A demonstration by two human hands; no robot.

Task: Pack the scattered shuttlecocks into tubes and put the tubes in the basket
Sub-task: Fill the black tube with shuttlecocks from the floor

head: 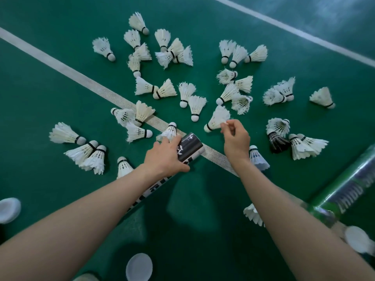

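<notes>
Several white shuttlecocks lie scattered over the green court floor. My left hand [165, 156] grips a black tube [189, 148] near its upper end, and its fingertips touch the feathers of a shuttlecock [168, 132] beside the tube's mouth. The tube runs down under my left forearm. My right hand [236, 138] pinches the feather edge of another white shuttlecock [217, 119], whose cork points down-left. One black shuttlecock [278, 141] lies to the right among white ones. No basket is in view.
A green and silver tube [349, 185] lies at the right edge. White tube caps sit at the left edge [9, 209], the bottom [139, 266] and the lower right [358, 239]. White court lines [60, 65] cross the floor.
</notes>
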